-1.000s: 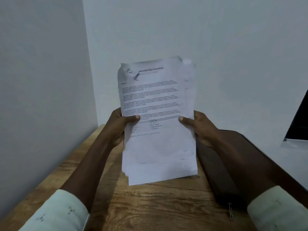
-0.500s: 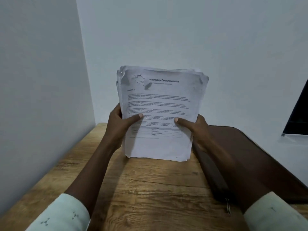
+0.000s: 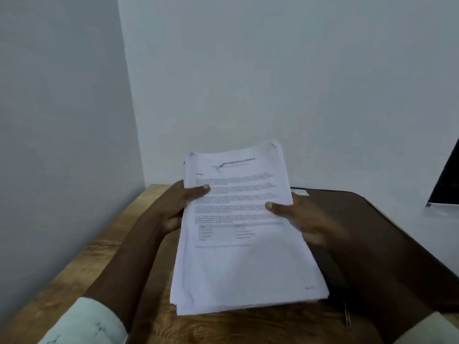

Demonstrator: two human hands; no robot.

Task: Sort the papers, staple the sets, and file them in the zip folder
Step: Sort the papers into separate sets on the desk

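Holding the stack of papers (image 3: 243, 256) between them, the left hand (image 3: 173, 207) and right hand (image 3: 305, 219) each take one long edge. The left thumb (image 3: 200, 191) and the right thumb (image 3: 274, 207) are pressed flat on the printed top sheet, and the other fingers are hidden beneath, so each grip is closed on the stack rather than wide. The stack lies tilted close to flat over the wooden surface (image 3: 111, 256). Its long axis runs straight away from the person, with the headed end far and the blank end near. Whether the near end touches the wood cannot be told. Both hands hold the far half, so the near half hangs unsupported and its lower sheets fan out unevenly. The brown zip folder (image 3: 372, 219) lies flat to the right, partly under the stack's right edge and just below the right hand, which is the nearer one to it. A small metal clip (image 3: 347, 316) sits by the folder's near edge. Sorting looks barely begun, and setting the stack down lengthwise on the bare wood to the left seems the likely need.
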